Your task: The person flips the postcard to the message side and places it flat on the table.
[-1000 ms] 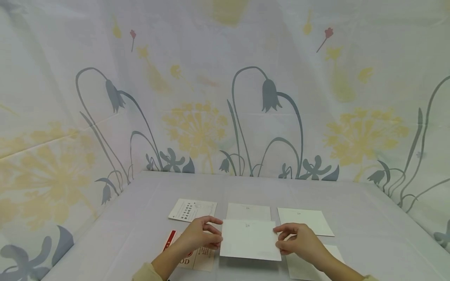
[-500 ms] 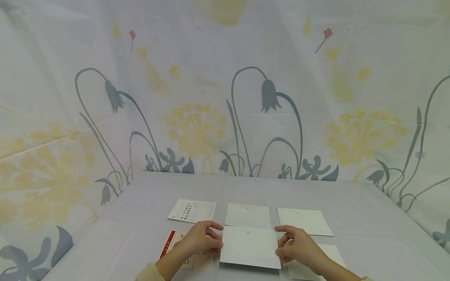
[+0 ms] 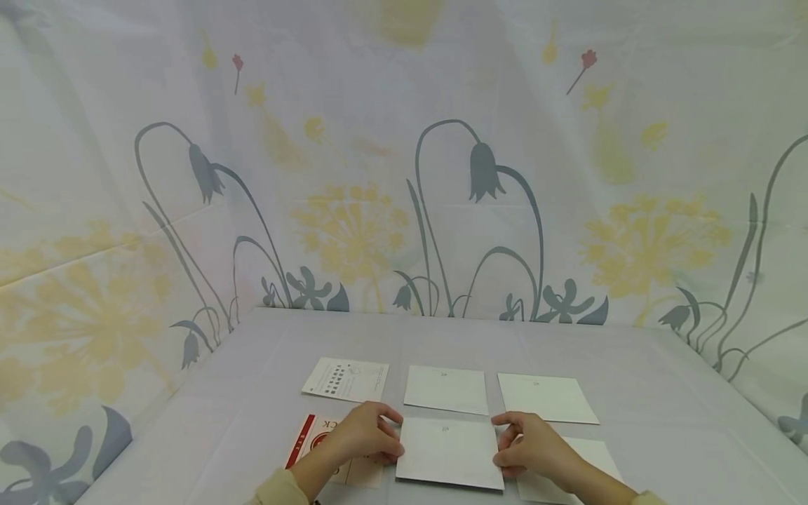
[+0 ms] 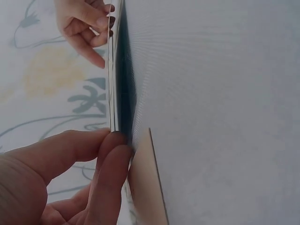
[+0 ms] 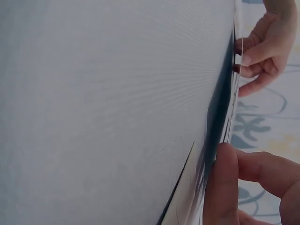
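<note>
A white card (image 3: 449,454) with a small grey mark near its far edge lies between my two hands at the front middle. My left hand (image 3: 369,431) pinches its left edge between thumb and fingers, and my right hand (image 3: 535,443) does likewise on the right edge. In the left wrist view the card's edge (image 4: 116,93) shows thin layers, with a dark shadow under it. Just past its far edge is a second white card (image 3: 445,390). A cream card with a red band (image 3: 301,440) lies partly hidden under my left forearm.
At the back left is a card with printed characters (image 3: 344,379). Another white card (image 3: 548,398) lies at the back right, and one more white card (image 3: 539,487) is partly covered by my right arm. A flower-patterned cloth (image 3: 353,231) hangs behind the table (image 3: 454,337).
Both hands have brought the white card down and toward me. It no longer overlaps the card behind it, and a gap shows between the two.
</note>
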A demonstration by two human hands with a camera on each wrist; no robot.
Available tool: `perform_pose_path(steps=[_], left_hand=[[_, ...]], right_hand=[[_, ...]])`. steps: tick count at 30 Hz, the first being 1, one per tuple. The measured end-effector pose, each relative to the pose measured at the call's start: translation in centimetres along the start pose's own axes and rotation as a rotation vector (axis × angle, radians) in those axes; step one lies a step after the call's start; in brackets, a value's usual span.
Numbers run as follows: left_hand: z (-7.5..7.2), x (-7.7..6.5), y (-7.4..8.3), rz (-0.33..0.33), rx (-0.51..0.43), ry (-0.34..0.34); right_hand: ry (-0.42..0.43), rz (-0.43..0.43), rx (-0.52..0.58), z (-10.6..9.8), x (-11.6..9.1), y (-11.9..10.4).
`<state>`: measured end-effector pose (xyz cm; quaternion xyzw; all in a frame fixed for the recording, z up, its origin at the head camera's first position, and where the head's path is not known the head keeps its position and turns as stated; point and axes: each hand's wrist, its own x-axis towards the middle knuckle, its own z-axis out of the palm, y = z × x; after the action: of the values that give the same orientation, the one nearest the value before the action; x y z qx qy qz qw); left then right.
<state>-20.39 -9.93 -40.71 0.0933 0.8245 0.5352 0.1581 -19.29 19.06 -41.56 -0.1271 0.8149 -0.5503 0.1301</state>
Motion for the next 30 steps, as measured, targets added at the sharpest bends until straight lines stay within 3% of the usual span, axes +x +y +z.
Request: perform_pose_path(steps=[10,19,30], left_hand=[[0.01,0.12,0.33,-0.032,0.028,-0.013],[0.06,0.13,0.23,-0.019,0.034,-0.018],[-0.37,0.19,-0.06,-0.033,-0.027,-0.063]], right_hand=[[-0.001,0.029,-0.06,0.25,0.09,-0.06],[-0.005,0.033,-0.146,0.35,0.15,-0.31],[-0.001,0.045,-0.159,0.33,0.08,-0.56]])
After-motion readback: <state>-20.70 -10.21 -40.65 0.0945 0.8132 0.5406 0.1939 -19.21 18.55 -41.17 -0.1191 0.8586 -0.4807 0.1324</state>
